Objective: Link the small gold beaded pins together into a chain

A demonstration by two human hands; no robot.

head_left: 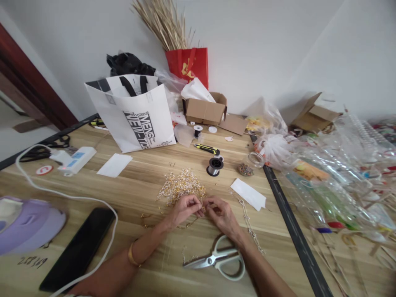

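Lilac cap (32,227) at the far left of my wooden surface (133,198), then a black phone (78,249) with a white cable (74,196) curving around it. Farther back are a white paper slip (114,165) and a large white bag (136,119) with printed letters. Under my left forearm runs a thin gold chain (189,225), leading up to my fingers, just this side of a loose heap of gold and clear beads (179,185). My left grip (185,207) is narrow, thumb and finger pinched on that chain; my right grip (221,212) is just as narrow, its fingertips meeting the left's, though what they pinch is too small to tell. Scissors (212,260) lie near my right forearm, blades pointing left, and a wire spool (214,166) stands beyond the beads. Farther right come a silvery chain (248,225), a glass jar (246,168) of beads and piled clear plastic tubes (331,185)
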